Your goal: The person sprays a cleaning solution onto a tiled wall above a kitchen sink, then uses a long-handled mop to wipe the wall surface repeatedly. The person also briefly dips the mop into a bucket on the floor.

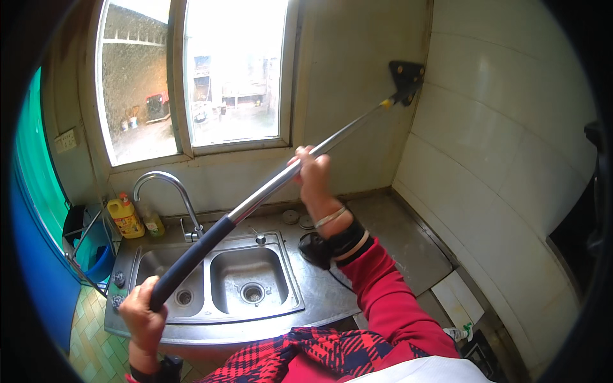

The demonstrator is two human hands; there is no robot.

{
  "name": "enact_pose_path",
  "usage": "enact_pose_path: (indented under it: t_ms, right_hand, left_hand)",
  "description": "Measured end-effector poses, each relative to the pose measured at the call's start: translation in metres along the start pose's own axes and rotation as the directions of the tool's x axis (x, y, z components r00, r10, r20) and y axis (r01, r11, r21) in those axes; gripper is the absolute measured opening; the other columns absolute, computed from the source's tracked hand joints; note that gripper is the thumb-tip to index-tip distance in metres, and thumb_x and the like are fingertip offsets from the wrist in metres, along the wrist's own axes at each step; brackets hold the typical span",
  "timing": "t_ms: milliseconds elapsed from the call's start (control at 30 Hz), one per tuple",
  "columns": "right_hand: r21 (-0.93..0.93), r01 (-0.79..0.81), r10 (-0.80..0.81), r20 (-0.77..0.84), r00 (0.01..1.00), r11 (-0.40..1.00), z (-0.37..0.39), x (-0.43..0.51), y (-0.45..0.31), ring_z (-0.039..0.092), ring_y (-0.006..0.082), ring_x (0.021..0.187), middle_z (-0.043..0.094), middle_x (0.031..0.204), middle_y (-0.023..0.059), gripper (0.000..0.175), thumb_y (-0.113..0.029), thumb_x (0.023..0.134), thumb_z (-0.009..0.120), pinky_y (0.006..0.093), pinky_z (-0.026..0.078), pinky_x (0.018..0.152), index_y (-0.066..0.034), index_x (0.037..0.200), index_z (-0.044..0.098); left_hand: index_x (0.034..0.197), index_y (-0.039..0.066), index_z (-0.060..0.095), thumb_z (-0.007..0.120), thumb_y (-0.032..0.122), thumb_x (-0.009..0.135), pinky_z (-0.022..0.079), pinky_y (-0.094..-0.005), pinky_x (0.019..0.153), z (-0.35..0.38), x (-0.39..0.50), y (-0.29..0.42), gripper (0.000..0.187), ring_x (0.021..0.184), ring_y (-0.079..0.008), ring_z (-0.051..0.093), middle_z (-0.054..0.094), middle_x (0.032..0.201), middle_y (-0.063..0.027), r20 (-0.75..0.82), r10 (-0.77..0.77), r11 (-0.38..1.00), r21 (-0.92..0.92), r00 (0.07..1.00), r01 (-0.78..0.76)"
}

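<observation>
My left hand (pixel 143 311) grips the lower end of the dark foam sleeve on a long metal telescopic pole (pixel 261 194). Farther up, my right hand (pixel 312 174) is closed around the bare metal shaft. From there the pole slants up to the right. At its far end a black triangular cleaning head (pixel 406 79) with several round yellowish spots rests by the corner where the window wall meets the tiled wall (pixel 483 124). A yellow collar (pixel 386 103) joins the head to the thin shaft.
Below the pole lies a steel double sink (pixel 253 277) with a curved faucet (pixel 163 176). Yellow detergent bottles (pixel 126 218) stand at its left, beside a blue bucket (pixel 101 261). The window (pixel 234 76) is ahead. A black object with a cord (pixel 313 249) sits under my right forearm.
</observation>
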State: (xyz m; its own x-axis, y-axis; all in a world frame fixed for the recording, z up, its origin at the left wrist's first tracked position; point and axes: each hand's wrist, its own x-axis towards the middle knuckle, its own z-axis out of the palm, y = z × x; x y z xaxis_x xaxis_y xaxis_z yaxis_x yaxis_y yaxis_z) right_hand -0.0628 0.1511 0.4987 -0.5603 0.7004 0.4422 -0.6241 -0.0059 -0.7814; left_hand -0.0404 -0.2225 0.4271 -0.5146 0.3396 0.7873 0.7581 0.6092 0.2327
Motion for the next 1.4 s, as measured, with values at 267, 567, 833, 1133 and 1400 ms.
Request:
enact_pose_path:
  t_ms: [267,567,833,1133,1400]
  right_hand:
    - [-0.261,0.201,-0.205,0.013,0.979,0.944,0.010,0.122,-0.124,0.053,0.0133,0.049,0.056,0.063,0.0077,0.021,-0.021,0.078,0.059,0.0237,0.044,0.040,-0.0007,0.078,0.053]
    - [-0.232,0.281,-0.284,0.018,0.959,0.931,-0.008,0.177,-0.143,0.053,0.0186,0.045,0.053,0.061,0.0114,0.026,-0.021,0.076,0.057,0.0297,0.047,0.039,0.0039,0.079,0.049]
    - [-0.050,0.163,-0.158,0.090,0.983,0.985,-0.001,0.085,-0.096,0.051,0.0120,0.049,0.056,0.064,0.0089,0.020,-0.017,0.078,0.056,0.0227,0.041,0.042,0.0011,0.080,0.049]
    - [-0.152,0.335,-0.320,0.116,0.940,0.930,0.016,0.180,-0.189,0.053,0.0160,0.047,0.053,0.060,0.0080,0.018,-0.018,0.076,0.057,0.0271,0.045,0.040,-0.0014,0.074,0.052]
    - [-0.204,0.365,-0.349,0.110,0.931,0.909,0.002,0.215,-0.212,0.054,0.0196,0.046,0.054,0.060,0.0096,0.021,-0.020,0.076,0.057,0.0308,0.049,0.041,0.0010,0.072,0.053]
  left_hand:
    - [0.111,0.005,0.056,0.067,0.000,0.063,0.047,-0.0313,0.056,0.023,0.070,0.077,0.050,0.063,-0.0269,0.059,0.059,0.078,-0.0158,-0.103,0.106,0.926,-0.352,0.989,-0.136]
    - [0.112,0.009,0.057,0.066,-0.003,0.061,0.046,-0.0317,0.054,0.034,0.123,0.092,0.053,0.059,-0.0267,0.057,0.056,0.072,-0.0140,-0.014,0.225,0.922,-0.322,0.974,-0.218]
    - [0.110,0.007,0.058,0.064,-0.010,0.054,0.042,-0.0282,0.052,-0.006,0.057,0.059,0.059,0.056,-0.0217,0.053,0.055,0.070,-0.0109,-0.074,0.144,0.931,-0.327,0.987,-0.160]
    - [0.116,0.008,0.055,0.061,-0.009,0.061,0.042,-0.0270,0.055,0.009,0.128,0.114,0.057,0.059,-0.0173,0.053,0.055,0.071,-0.0103,-0.181,0.180,0.916,-0.328,0.967,-0.232]
    - [0.115,0.007,0.055,0.061,-0.006,0.063,0.046,-0.0278,0.061,0.024,0.164,0.140,0.054,0.065,-0.0230,0.059,0.058,0.078,-0.0149,-0.119,0.221,0.869,-0.426,0.968,-0.251]
